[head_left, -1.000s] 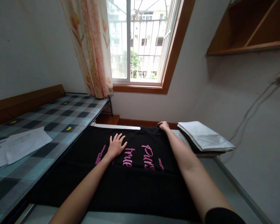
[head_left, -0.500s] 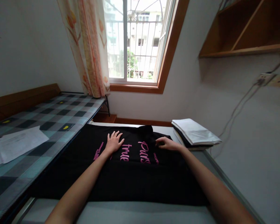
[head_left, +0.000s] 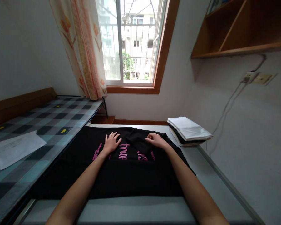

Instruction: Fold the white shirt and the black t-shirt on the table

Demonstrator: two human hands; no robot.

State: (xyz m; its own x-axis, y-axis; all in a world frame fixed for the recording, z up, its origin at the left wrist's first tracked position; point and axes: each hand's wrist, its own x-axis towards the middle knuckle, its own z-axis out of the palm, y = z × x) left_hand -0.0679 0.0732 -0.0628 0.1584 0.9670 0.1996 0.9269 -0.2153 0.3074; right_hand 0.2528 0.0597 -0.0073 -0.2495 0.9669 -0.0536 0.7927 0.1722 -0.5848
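Note:
A black T-shirt [head_left: 135, 179] with pink lettering is spread sideways across the pale table [head_left: 131, 210]. My left hand [head_left: 110, 142] rests flat on it with fingers spread, just left of the word "true". Farther right, my right hand [head_left: 157, 140] has its fingers closed on the shirt's cloth near the far edge. From those fingers a loose flap [head_left: 138, 140], which looks like a sleeve, lies folded inward and covers part of the pink print. The fingertips of my right hand are partly hidden.
A stack of folded clothes [head_left: 189, 129], white on top, stands at the table's far right. Left of the table is a bed with a checkered mattress [head_left: 67, 114] and paper sheets [head_left: 18, 147]. A curtain [head_left: 84, 56], a window and a wall shelf [head_left: 236, 47] surround the table.
My right hand has moved left and slightly away from me, drawing the flap over the pink letters. The shirt's right edge has shifted left, baring more table. My left hand stays flat on the shirt.

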